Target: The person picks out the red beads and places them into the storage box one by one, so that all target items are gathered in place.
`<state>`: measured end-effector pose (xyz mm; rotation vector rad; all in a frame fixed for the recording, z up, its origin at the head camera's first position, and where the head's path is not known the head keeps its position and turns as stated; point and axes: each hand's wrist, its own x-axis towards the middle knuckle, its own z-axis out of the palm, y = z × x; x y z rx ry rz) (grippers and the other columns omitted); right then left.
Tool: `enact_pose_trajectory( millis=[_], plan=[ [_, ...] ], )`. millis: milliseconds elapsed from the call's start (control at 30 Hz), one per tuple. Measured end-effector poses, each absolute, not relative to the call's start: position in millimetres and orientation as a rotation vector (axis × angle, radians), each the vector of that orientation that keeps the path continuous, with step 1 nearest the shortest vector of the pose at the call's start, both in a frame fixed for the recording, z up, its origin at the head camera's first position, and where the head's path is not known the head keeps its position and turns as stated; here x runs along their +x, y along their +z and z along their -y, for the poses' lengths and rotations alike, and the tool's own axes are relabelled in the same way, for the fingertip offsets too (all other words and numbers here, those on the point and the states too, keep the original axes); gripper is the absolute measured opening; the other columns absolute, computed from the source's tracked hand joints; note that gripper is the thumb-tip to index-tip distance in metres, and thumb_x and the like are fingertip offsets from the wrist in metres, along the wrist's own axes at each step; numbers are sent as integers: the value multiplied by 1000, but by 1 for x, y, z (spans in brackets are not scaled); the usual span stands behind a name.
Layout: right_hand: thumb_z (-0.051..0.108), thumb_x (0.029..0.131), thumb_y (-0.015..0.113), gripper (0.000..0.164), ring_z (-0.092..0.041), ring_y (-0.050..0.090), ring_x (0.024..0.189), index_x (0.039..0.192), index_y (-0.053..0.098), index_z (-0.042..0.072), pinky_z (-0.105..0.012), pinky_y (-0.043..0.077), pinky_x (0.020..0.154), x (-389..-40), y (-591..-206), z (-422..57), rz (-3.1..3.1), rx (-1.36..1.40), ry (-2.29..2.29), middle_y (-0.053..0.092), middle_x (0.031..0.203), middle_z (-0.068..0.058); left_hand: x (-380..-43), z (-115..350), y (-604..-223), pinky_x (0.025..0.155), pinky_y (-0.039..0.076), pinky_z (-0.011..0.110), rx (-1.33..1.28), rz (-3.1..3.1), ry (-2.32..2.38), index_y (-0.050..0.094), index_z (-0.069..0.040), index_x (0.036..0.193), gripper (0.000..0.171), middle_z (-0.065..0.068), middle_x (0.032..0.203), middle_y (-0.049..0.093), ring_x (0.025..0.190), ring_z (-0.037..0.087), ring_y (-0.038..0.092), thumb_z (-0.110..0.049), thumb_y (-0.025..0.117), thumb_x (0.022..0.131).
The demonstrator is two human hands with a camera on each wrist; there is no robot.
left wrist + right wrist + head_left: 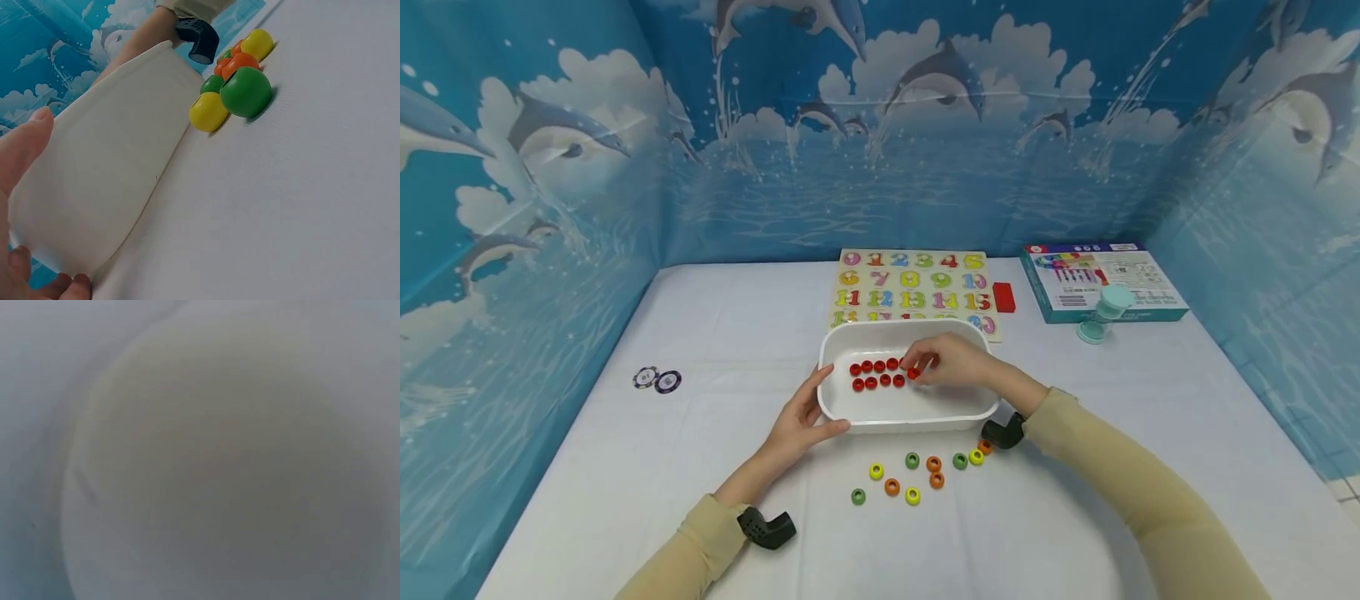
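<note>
A white oblong tray (880,408) holds two rows of red beads (885,380). My left hand (795,423) grips its left end, the thumb and fingers spread around the corner. In the left wrist view the thumb (28,147) lies at the tray's rim and other fingertips touch its wall low down. Inside the tray, my right hand (953,360) pinches a red bead (913,374) at the right end of the front row. That hand partly covers a bead in the back row. The right wrist view is a blur of pale surface.
Green, orange and yellow beads (912,496) lie scattered in front of the tray. Behind it are a number board (912,287) and a red block (1003,297). A printed box (1105,287) with a teal-lidded container (1105,312) sits back right; two round chips (667,382) lie left.
</note>
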<state>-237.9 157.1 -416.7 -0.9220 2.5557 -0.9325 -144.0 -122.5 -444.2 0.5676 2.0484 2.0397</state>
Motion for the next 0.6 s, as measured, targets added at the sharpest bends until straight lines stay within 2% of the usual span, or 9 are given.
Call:
enact_pose_trajectory(
  millis=[367, 600],
  plan=[
    [19, 75, 73, 24, -5, 53, 76, 98, 67, 24, -20, 47, 69, -234, -421, -151, -2644, -903, -742, 61, 90, 14, -143, 122, -444, 101, 25, 43, 574, -2047, 2042, 21, -5, 141, 78, 11, 148, -2, 130, 36, 19, 0, 67, 77],
    [19, 76, 71, 26, -7, 55, 79, 102, 66, 19, -24, 48, 71, -230, -413, -158, -2635, -886, -823, 63, 95, 8, -143, 121, -444, 101, 26, 43, 562, -2047, 2029, 21, -5, 141, 79, 9, 148, -2, 129, 36, 21, -2, 67, 77]
  ],
)
